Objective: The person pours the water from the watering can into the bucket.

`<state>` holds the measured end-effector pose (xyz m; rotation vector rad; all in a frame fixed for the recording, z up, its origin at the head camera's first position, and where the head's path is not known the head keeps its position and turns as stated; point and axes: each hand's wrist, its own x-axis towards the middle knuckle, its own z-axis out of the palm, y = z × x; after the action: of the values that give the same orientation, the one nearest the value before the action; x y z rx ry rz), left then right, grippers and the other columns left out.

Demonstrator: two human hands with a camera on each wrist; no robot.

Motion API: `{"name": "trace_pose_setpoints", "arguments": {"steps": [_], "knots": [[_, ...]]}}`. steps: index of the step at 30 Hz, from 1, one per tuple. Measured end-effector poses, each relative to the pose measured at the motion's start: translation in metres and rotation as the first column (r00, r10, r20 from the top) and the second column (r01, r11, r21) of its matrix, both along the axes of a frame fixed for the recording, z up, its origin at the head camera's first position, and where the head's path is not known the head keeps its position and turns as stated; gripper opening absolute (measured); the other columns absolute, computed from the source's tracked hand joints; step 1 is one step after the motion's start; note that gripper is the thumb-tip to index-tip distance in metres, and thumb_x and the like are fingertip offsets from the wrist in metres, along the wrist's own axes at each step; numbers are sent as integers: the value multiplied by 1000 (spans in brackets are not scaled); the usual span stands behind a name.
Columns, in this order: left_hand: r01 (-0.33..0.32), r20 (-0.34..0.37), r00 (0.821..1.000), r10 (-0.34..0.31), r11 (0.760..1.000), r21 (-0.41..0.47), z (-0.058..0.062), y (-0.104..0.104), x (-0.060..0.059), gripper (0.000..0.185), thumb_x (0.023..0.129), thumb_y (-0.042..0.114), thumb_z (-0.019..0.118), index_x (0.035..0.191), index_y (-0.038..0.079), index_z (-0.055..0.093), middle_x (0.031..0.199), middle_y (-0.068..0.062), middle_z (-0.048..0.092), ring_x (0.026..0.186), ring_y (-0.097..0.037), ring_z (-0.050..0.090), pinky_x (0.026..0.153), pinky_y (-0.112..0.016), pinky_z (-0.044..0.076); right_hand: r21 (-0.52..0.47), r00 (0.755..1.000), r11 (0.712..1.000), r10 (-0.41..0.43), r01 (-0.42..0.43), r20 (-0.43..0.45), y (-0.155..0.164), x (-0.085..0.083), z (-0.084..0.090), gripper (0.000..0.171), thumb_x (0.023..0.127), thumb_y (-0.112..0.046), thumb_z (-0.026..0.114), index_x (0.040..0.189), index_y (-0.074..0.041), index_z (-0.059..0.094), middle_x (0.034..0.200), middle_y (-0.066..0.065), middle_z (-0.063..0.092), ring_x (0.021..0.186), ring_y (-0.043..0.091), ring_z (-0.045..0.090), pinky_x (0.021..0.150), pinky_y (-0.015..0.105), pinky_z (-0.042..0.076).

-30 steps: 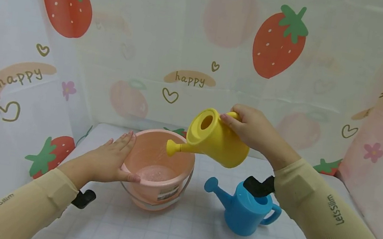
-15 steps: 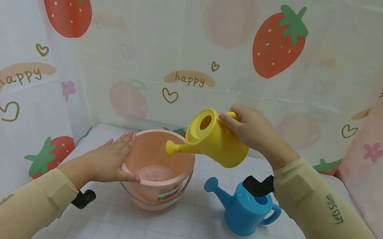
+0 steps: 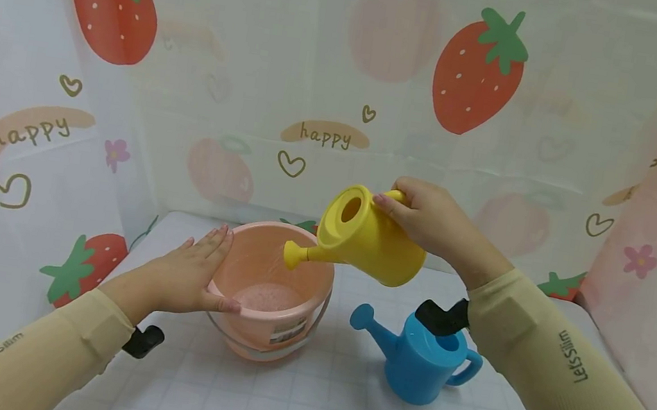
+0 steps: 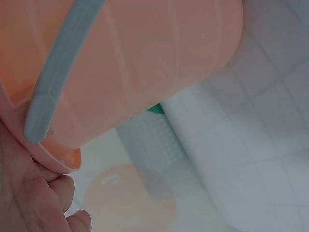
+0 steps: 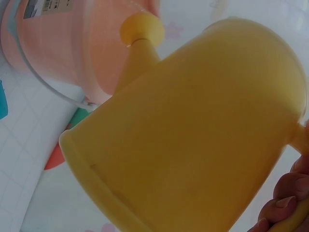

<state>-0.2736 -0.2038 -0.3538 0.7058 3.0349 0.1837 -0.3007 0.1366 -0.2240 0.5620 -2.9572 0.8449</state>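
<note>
Head view gives us the count: two hands, one pink bucket, two watering cans, one of them yellow and one blue. Starting at the left, our left hand (image 3: pixel 189 276) lies flat against the left side of the pink bucket (image 3: pixel 271 291), fingers straight and together along its outer wall, thumb hooked over the near rim. The left wrist view shows the same rim resting against that palm, with one pale grey handle (image 4: pixel 60 72) lying down against the bucket's wall. The bucket stands on the white gridded tabletop (image 3: pixel 300 404), and a shallow pool of water (image 3: pixel 271 296) lies in its bottom.

Next comes the yellow watering can (image 3: pixel 369 237), held in the air and tipped to the left so that its spout head (image 3: pixel 291 254) hangs over the bucket's opening. Our right hand (image 3: pixel 436 223) has its fingers curled round the can's handle at the top right; the right wrist view shows fingertips (image 5: pixel 285 195) wrapped on that yellow handle. Below it, the blue watering can (image 3: pixel 423 358) stands upright on the table just to the right of the bucket, not touching it, spout pointing left.

Against the frame from half a second ago, almost nothing differs: the yellow can has shifted only the slightest bit, and the left hand, bucket and blue can sit where they were.
</note>
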Motion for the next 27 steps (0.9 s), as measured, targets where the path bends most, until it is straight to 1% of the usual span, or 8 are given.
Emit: {"name": "trace_pose_setpoints", "arguments": {"steps": [14, 19, 27], "knots": [[1, -6, 1000, -1, 1000, 0, -2, 0, -2, 127, 63, 87, 38, 144, -6, 7, 151, -20, 5, 139, -34, 8, 108, -55, 12, -9, 1000, 1000, -2, 1, -17, -1, 1, -1, 39, 89, -48, 50, 88, -9, 53, 80, 9, 54, 72, 22, 54, 62, 28, 47], [3, -9, 1000, -3, 1000, -1, -5, 0, -4, 126, 64, 86, 38, 144, -5, 8, 151, -20, 4, 139, -34, 7, 108, -56, 12, -19, 1000, 1000, 1, -1, -11, -2, 3, -1, 39, 89, -48, 50, 89, -10, 54, 81, 8, 55, 73, 23, 55, 63, 28, 48], [2, 3, 1000, -2, 1000, 3, -5, 1, -5, 126, 63, 87, 38, 144, -5, 7, 151, -20, 4, 139, -33, 7, 108, -55, 11, -20, 1000, 1000, 2, -2, -8, -2, 3, -2, 39, 88, -50, 49, 90, -11, 53, 82, 8, 55, 73, 22, 56, 64, 28, 50]]}}
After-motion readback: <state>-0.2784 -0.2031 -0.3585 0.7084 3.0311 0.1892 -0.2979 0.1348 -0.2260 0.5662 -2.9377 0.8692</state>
